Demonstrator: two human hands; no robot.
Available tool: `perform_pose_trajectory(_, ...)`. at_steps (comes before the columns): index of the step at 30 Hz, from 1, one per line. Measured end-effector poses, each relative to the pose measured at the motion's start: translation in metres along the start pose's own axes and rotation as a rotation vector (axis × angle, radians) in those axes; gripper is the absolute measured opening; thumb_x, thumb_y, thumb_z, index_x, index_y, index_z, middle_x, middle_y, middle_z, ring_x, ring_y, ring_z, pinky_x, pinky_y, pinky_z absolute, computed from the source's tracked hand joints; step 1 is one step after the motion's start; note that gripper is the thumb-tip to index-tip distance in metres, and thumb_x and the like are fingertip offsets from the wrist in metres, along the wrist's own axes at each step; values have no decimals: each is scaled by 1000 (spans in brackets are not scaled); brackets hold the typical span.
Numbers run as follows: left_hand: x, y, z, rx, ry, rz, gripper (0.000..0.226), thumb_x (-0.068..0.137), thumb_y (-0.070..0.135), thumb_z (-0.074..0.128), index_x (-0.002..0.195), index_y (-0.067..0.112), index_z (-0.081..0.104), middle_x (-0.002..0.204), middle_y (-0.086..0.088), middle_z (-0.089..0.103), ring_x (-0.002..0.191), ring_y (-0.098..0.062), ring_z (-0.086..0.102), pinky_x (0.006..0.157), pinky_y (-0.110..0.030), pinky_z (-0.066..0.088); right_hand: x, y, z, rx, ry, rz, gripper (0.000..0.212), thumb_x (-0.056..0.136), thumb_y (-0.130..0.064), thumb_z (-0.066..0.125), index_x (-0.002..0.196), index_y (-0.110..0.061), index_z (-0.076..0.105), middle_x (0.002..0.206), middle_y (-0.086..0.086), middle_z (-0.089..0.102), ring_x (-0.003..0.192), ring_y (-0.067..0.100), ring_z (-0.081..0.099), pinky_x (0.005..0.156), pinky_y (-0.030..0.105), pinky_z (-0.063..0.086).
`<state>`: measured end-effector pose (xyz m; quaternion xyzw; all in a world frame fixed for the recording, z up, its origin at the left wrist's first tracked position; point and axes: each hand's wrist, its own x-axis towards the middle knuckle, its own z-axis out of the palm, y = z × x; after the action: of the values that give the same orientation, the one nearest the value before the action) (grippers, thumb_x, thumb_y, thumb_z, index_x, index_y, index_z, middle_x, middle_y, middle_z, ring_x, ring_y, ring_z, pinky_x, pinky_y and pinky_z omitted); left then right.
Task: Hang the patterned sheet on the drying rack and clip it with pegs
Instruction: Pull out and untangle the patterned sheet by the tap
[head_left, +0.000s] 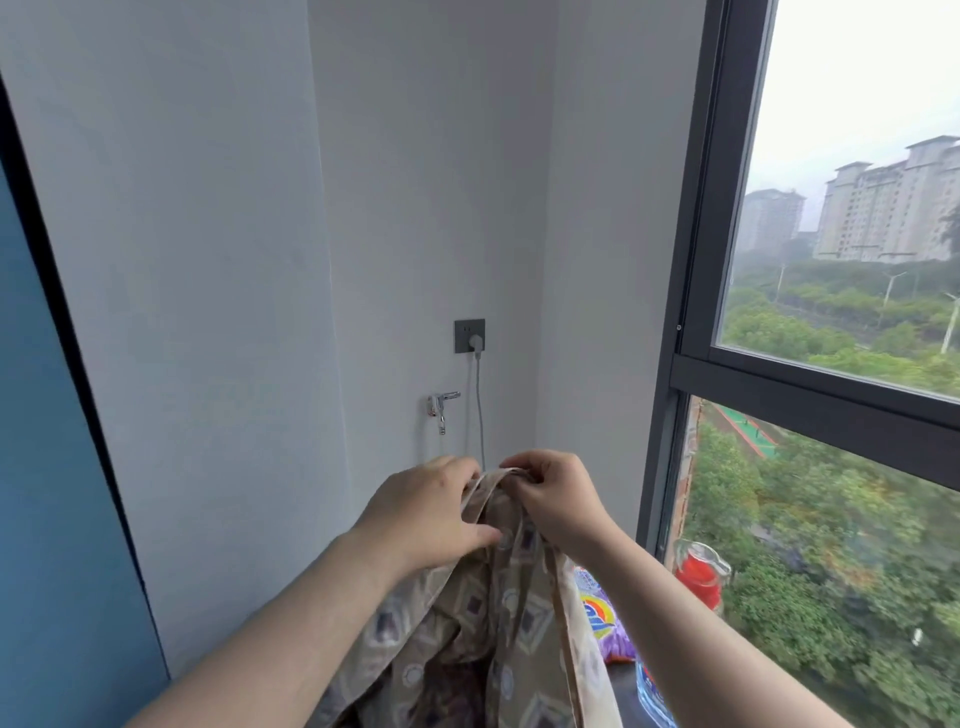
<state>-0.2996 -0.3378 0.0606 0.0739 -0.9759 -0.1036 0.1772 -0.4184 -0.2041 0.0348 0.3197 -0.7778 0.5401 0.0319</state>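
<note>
Patterned sheet (498, 623) hangs bunched low centre, its top edge lifted between both forearms, left hand (431, 514) gripping it with fingers curled over the fold and thumb beneath, right hand (550, 499) pinching the same edge beside it, tap (441, 408) and socket (469, 336) on wall behind.
</note>
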Motion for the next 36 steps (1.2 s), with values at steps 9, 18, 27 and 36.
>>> perform_pose_trajectory(9,14,-16,6,-139,357,-96,21,90,12,48,92,16,69,94,-9,71,91,-33,63,75,-38,51,-5,7,-4,-213,-106,-92,4,82,-17,63,81,-20,61,68,-6,63,58,11,54,56,26,45)
perform_pose_trajectory(18,36,-44,-63,56,463,-245,25,90,17,45,94,22,69,103,-6,71,96,-33,63,77,-35,50,-22,62,-11,-360,-166,3,10,66,-12,45,67,-17,36,60,-2,46,64,23,37,54,33,31)
perform_pose_trajectory(27,10,-115,-59,148,283,-563,19,88,15,44,79,14,60,85,-7,64,81,-31,58,70,-34,48,3,66,-43,-602,-410,-38,16,76,-24,61,92,-27,58,81,-4,60,74,19,51,63,29,41)
perform_pose_trajectory(36,-7,-137,-36,347,-283,-676,33,83,30,45,110,23,62,124,0,62,103,-20,60,89,-31,47,-8,69,-34,503,-281,237,9,74,0,75,75,-6,67,63,9,62,52,15,55,48,23,42)
